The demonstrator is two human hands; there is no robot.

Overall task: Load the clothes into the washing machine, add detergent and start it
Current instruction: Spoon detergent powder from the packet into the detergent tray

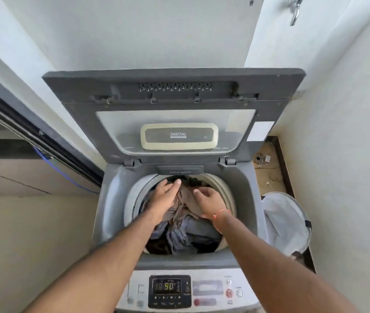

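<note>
The washing machine (120,213) stands against the back wall with its lid (175,129) raised upright behind the drum opening, and the detergent drawer (180,171) sits at the rear edge of that opening, just below the lid's hinges. Clothes (186,231) lie heaped inside the drum, with the left hand (162,198) and the right hand (210,203) both resting on top of the pile, side by side toward the back. The control panel (170,291) runs along the machine's front edge, and a laundry basket (285,224) stands on the floor just to the machine's right.
</note>
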